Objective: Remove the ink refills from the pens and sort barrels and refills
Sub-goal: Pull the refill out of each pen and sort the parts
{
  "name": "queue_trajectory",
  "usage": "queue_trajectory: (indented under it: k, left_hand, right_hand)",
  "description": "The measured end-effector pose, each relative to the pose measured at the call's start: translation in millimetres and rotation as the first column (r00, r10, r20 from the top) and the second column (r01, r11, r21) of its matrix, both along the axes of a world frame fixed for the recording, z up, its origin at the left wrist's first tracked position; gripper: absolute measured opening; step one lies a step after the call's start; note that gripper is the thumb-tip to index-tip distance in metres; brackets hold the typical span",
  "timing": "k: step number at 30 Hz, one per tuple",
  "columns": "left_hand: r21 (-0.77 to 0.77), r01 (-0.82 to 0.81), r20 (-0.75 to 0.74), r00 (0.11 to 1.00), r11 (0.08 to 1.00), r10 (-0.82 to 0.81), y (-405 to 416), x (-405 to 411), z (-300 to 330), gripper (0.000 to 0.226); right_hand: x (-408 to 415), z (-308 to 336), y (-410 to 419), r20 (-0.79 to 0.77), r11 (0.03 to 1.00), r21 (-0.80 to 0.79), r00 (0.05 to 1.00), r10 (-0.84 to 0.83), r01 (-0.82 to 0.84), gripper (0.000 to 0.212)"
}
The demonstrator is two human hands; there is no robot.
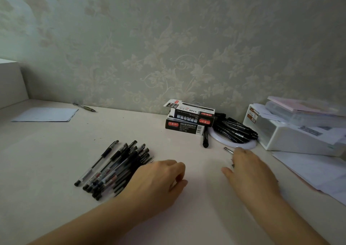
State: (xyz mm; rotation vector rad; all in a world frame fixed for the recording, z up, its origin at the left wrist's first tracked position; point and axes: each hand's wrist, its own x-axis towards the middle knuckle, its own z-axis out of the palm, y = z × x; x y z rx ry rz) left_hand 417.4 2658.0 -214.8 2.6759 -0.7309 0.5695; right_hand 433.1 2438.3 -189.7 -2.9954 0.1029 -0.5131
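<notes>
On the surface (56,160) I count roughly a dozen pens (116,168), heaped just left of my left hand (159,181), fingers loosely curled, holding nothing. My right hand (250,171) covers one pen (228,150); fingers' grip: cannot tell. Two boxes (189,119) lie beyond the fingers.

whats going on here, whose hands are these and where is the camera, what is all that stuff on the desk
There is no machine: a person works bare-handed, filmed by one camera worn on the head, looking down. The left hand rests at a pile of black-capped clear plastic pens on the pale desk. The right hand lies over a thin metal-tipped pen part; its grip is hidden. Behind lie two stacked black cardboard pen boxes, a heap of black pens on a white round disc, and a white plastic bin.
</notes>
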Motion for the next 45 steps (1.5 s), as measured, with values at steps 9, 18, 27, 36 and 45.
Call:
queue_trajectory:
  k: [9, 18, 27, 36, 45]
  left_hand:
    - [0.100, -0.033, -0.048, 0.998, 0.994, 0.038, 12.1, 9.1, 0.1, 0.013]
    - [0.175, -0.165, 0.002, 0.986, 0.971, 0.167, 15.0, 20.3, 1.2, 0.011]
    - [-0.024, -0.220, 0.143, 0.965, 0.975, 0.221, 13.6, 18.9, 7.7, 0.021]
    - [-0.025, -0.093, 0.096, 0.991, 0.995, 0.095, 4.3, 11.5, 5.6, 0.044]
    - [-0.006, -0.023, -0.061, 0.998, 1.000, 0.023, 2.2, 9.4, 1.5, 0.021]
  right_hand:
    - [8.3, -10.6, -12.7, -0.098, 0.999, -0.048, 0.995, -0.026, 0.022, 0.013]
    - [8.1, -9.6, 12.3, 0.087, 0.983, -0.048, 0.980, 0.180, -0.177, 0.017]
    - [15.4, -12.3, 29.7, 0.201, 0.213, 0.948, 0.964, 0.174, -0.236, 0.010]
    - [12.5, -26.6, 44.5, 0.177, -0.072, 0.984, 0.911, 0.371, -0.162, 0.006]
    - [9.5, -28.3, 47.0, 0.159, 0.186, 0.938, 0.840, 0.519, -0.293, 0.009]
